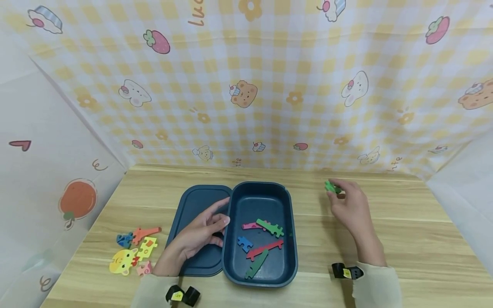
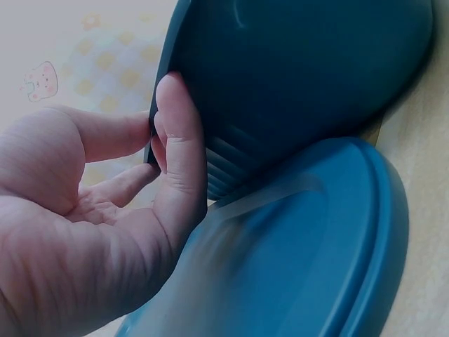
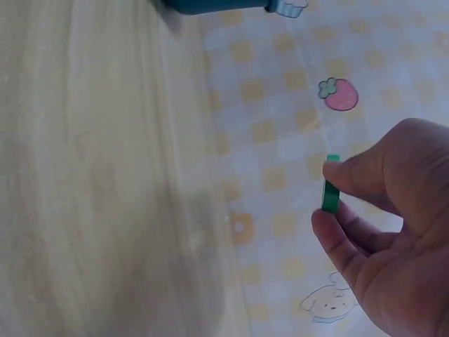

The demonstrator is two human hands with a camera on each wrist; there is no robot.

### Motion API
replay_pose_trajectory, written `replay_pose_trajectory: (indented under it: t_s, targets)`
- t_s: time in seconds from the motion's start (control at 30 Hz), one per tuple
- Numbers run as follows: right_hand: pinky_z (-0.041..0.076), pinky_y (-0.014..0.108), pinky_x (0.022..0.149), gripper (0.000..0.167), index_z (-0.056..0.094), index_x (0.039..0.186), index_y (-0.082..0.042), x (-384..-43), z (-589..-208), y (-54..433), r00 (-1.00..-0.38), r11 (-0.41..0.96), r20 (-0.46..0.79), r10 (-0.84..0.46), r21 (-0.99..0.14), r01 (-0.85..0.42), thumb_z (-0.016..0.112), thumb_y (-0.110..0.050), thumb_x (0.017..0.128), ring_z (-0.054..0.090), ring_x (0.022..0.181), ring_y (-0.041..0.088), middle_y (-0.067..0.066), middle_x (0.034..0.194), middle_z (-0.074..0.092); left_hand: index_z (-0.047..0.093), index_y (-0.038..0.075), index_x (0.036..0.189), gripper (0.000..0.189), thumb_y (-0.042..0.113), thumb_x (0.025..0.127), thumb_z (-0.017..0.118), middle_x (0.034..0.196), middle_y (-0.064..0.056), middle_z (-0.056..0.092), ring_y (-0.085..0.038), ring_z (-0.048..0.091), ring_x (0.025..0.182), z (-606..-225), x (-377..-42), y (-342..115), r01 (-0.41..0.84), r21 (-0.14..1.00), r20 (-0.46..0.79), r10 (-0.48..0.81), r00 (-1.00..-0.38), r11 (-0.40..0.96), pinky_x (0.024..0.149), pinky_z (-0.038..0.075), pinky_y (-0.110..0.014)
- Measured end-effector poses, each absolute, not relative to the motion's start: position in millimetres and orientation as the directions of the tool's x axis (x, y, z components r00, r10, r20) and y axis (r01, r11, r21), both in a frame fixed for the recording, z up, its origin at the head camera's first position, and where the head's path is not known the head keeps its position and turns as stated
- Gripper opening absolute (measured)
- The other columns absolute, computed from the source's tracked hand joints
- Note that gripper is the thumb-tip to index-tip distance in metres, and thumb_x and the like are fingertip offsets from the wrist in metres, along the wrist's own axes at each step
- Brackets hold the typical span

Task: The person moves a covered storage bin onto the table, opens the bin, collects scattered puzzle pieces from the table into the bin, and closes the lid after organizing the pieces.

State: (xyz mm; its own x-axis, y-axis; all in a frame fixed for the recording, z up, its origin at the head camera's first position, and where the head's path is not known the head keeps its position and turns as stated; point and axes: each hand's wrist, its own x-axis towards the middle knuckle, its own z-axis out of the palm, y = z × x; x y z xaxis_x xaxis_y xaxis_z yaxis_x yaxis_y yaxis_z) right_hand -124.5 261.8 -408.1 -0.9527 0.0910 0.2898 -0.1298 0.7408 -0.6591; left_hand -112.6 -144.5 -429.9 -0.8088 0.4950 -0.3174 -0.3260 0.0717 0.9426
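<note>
My right hand (image 1: 351, 207) pinches a green puzzle piece (image 1: 330, 187) between thumb and fingertips, over the right side of the table. In the right wrist view the piece (image 3: 330, 189) is seen edge-on. At the dark blue box (image 1: 259, 280), my left hand (image 1: 204, 231) grips the left wall. The left wrist view has the thumb on one side of its rim and a finger (image 2: 182, 140) along the outside. Inside the box lie a pink piece (image 1: 252, 226), a red piece (image 1: 265, 249), a blue piece (image 1: 244, 244) and two green pieces (image 1: 257, 265).
A flat dark blue lid (image 1: 204, 196) lies left of the box, partly beneath my left hand. Farther left is a group of puzzle pieces, including a yellow animal head (image 1: 122, 262), an orange piece (image 1: 145, 234) and a yellow one (image 1: 147, 248). A checked cloth (image 1: 269, 128) hangs behind the table.
</note>
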Motion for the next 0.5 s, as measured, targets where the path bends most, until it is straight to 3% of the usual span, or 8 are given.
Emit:
replay_pose_trajectory:
  t_s: [0.13, 0.37, 0.5]
  targets:
    - [0.064, 0.050, 0.079, 0.035, 0.069, 0.133, 0.003, -123, -404, 257, -0.952, 0.740, 0.303, 0.038, -0.649, -0.177, 0.069, 0.000, 0.098, 0.070, 0.101, 0.045, 0.028, 0.126, 0.065, 0.018, 0.020, 0.170, 0.073, 0.024, 0.110, 0.060, 0.112, -0.004, 0.063, -0.016, 0.068, 0.090, -430, -113, -145, -0.325, 0.943, -0.317, 0.495, -0.809, 0.071, 0.072, 0.063, -0.028]
    - [0.056, 0.023, 0.076, 0.035, 0.071, 0.133, 0.000, -120, -394, 248, -0.957, 0.711, 0.287, -0.033, -0.666, -0.224, 0.071, 0.001, 0.098, 0.070, 0.102, 0.041, 0.027, 0.131, 0.064, 0.018, 0.020, 0.170, 0.073, 0.024, 0.110, 0.059, 0.112, -0.004, 0.063, -0.016, 0.068, 0.089, -430, -113, -145, -0.325, 0.943, -0.314, 0.498, -0.808, 0.068, 0.072, 0.063, -0.028]
    - [0.057, 0.023, 0.076, 0.033, 0.073, 0.131, -0.002, -119, -390, 239, -0.950, 0.701, 0.304, -0.065, -0.664, -0.260, 0.072, 0.000, 0.098, 0.071, 0.099, 0.036, 0.023, 0.128, 0.066, 0.018, 0.020, 0.170, 0.073, 0.023, 0.110, 0.059, 0.113, -0.004, 0.063, -0.016, 0.068, 0.089, -430, -113, -144, -0.324, 0.944, -0.313, 0.498, -0.808, 0.068, 0.072, 0.063, -0.028]
